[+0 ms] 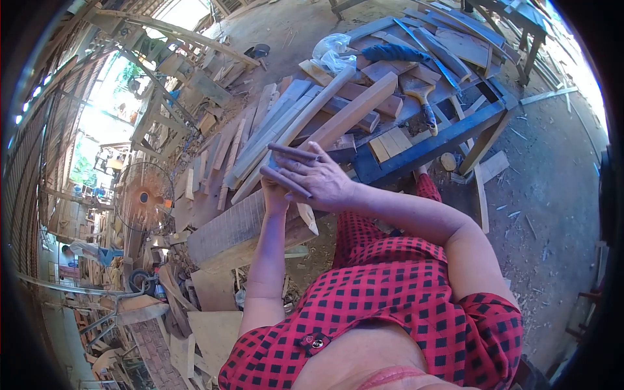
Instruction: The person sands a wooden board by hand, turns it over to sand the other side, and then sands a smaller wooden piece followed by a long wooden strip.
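My right hand (328,185) is closed over a dark brown sheet that looks like sandpaper (286,182), its two edges curling up on either side of the fingers. Just below and to the left, my left hand (275,197) is partly covered by the right one. It appears wrapped around a pale piece of wood (308,220), whose pointed end sticks out beneath the right hand. Most of that piece is hidden. Both hands are in front of a thick timber block (224,227).
Wooden strips (325,114) lie piled on a blue-edged table (416,156), along with a wide brush (426,107), a hand saw (429,55) and a clear plastic bag (333,55). A round fan (144,197) stands at left among wood scraps. Another person (97,252) is farther back.
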`<state>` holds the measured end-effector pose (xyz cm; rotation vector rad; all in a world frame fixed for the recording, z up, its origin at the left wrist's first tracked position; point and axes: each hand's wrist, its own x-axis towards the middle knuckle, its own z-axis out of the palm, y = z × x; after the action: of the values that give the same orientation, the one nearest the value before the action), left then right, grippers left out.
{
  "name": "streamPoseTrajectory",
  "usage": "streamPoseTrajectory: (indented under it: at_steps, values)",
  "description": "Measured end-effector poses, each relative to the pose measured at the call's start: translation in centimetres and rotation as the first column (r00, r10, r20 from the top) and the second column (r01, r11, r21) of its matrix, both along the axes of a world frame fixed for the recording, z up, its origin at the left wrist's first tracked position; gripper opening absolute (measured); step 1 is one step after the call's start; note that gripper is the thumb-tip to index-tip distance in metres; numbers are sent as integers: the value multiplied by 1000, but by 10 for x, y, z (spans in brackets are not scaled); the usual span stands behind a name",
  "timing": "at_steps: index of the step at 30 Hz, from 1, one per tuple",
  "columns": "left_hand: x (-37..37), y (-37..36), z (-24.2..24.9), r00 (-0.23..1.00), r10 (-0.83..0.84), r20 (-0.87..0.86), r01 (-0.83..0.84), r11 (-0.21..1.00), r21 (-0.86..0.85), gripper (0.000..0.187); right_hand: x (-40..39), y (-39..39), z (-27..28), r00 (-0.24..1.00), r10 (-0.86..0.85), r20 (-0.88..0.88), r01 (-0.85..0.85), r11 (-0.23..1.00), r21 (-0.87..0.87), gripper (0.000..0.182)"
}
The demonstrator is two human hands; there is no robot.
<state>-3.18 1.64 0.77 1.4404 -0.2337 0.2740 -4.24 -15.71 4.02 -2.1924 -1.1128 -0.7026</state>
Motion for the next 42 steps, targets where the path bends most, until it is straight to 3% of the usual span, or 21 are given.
streamPoseTrajectory:
  at_steps: [3,6,7,9,10,12,16,18,21,23,26,28,30,33,37,38,40,42]
  values:
    - [15,5,-14,998,-68,-5,68,996,62,32,19,-30,0,991,-125,39,125,992,3,69]
    - [10,-2,-3,997,-72,-38,74,996,55,33,45,-77,-5,947,-317,-54,314,948,-58,67]
    - [9,-3,-1,997,-70,-38,72,996,53,33,67,-90,-21,906,-423,19,423,906,-33,65]
    - [8,-5,2,997,-67,-40,70,995,70,31,96,-121,-34,826,-563,-7,563,826,-9,61]
    - [8,-6,3,997,-65,-38,67,995,69,31,107,-136,-34,828,-561,-5,561,828,-9,61]
    - [7,-6,3,997,-58,-50,61,995,75,30,126,-160,-32,692,-698,-183,681,716,-155,60]
    - [8,-5,0,998,-54,-22,56,995,87,30,142,-176,-33,703,-680,-211,692,721,-18,60]
    - [8,-4,0,997,-67,-23,69,993,94,30,143,-169,-36,613,-751,-245,770,637,-27,61]
    - [8,-4,0,997,-71,-8,71,995,65,30,115,-132,-25,645,-735,-208,744,666,-47,63]
    - [8,-4,0,998,-68,-15,68,996,54,30,86,-99,-17,789,-607,-89,613,786,81,66]
    - [10,-3,-1,997,-72,-31,74,996,41,29,44,-49,-4,927,-371,-47,373,926,50,69]
    - [12,2,-6,996,-80,-38,81,996,40,29,19,-19,1,953,-296,-70,297,955,6,69]
    - [16,11,-18,986,-129,104,123,991,57,30,4,1,1,990,-116,-84,117,993,8,68]
    - [15,21,-25,996,-92,18,91,995,36,30,2,-2,7,999,-20,-49,19,1000,-22,67]
    - [14,5,-11,990,-123,75,116,989,92,30,19,-33,5,998,-64,3,64,998,-27,67]
    - [11,1,-3,996,-87,-2,87,993,75,30,26,-45,5,998,-62,1,62,998,-30,67]
    - [10,-2,-2,995,-52,-79,56,997,55,30,43,-74,3,955,-271,-123,252,956,-151,65]
    - [11,0,-5,997,-76,-24,77,995,66,30,73,-99,-15,906,-421,-35,419,906,-61,62]
